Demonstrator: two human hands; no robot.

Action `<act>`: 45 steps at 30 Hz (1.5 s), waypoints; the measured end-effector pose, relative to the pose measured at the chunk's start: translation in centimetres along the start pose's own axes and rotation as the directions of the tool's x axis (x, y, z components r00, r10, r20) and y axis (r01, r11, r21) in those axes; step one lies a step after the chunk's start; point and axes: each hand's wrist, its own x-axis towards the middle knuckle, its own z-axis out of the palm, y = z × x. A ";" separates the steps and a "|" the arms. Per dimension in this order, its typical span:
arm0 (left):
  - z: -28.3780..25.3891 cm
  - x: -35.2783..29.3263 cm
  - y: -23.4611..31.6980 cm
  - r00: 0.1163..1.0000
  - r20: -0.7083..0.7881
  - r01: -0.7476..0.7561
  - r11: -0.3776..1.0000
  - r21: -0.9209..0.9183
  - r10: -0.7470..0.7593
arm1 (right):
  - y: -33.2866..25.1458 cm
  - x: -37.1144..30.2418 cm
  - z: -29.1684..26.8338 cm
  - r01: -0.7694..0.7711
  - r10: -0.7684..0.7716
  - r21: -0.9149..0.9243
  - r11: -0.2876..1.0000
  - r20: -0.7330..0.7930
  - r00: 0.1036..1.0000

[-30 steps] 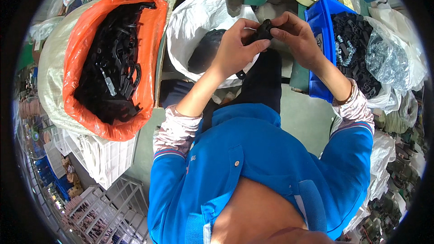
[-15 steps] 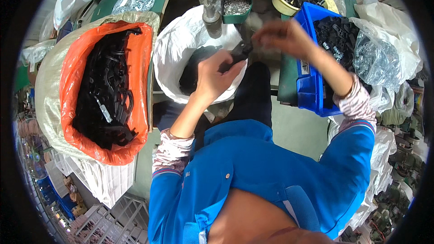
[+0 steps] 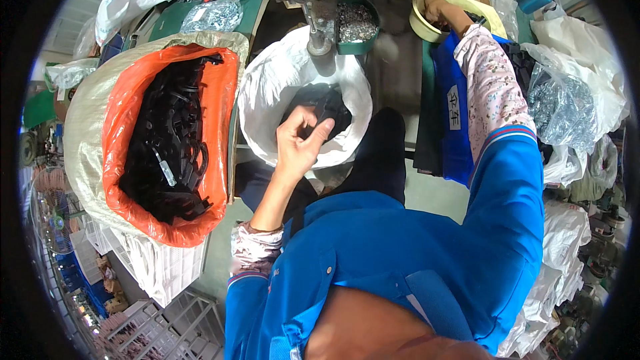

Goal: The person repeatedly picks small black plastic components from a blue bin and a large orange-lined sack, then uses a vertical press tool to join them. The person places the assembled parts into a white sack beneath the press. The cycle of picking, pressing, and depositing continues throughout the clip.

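Observation:
My left hand (image 3: pixel 300 143) is over the white bag-lined container (image 3: pixel 257 113), its thumb and fingers closed on a black plastic part (image 3: pixel 328 105). The part is hard to tell from the dark contents beneath it. At the far right, my right hand (image 3: pixel 442 11) reaches down into a pale yellow tub (image 3: pixel 420 25) of small black parts. Its fingertips are hidden among them, so whether they grip anything does not show. My right sleeve (image 3: pixel 490 70) crosses over a blue bin (image 3: pixel 448 127), hiding much of it.
A vertical metal rod (image 3: pixel 319 41) stands at the container's far rim, beside a green tray (image 3: pixel 357 48) of small metal pieces. On the left, an orange bag (image 3: pixel 115 160) inside a woven sack holds black plastic parts. Clear bags of metal pieces (image 3: pixel 563 107) lie at right.
My right hand has moved from near the left hand, away and rightward, into the yellow tub. My left hand has lowered slightly toward me with the black part.

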 end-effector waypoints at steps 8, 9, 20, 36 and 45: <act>0.0 2.0 1.9 0.982 -0.003 -0.190 0.982 -0.011 0.190 | -14.4 -3.4 -5.2 -0.228 0.228 0.019 0.974 -0.060 0.972; -0.3 2.5 1.7 0.970 0.062 -0.235 0.972 -0.009 0.235 | -16.8 -5.9 -5.0 -0.097 0.111 0.300 0.949 -0.031 0.993; -1.7 3.3 3.6 0.964 0.148 -0.245 0.957 0.157 0.223 | -33.0 -17.3 3.4 0.350 -0.370 0.440 0.827 -0.043 0.928; -3.4 6.5 6.1 0.686 0.277 -0.670 0.436 0.600 0.673 | -33.8 -14.8 5.8 0.571 -0.489 0.406 0.713 -0.295 0.821; -4.4 11.4 9.8 0.608 0.378 -0.759 0.373 0.533 0.698 | -35.0 -12.3 3.5 0.654 -0.516 0.103 0.749 -0.529 0.674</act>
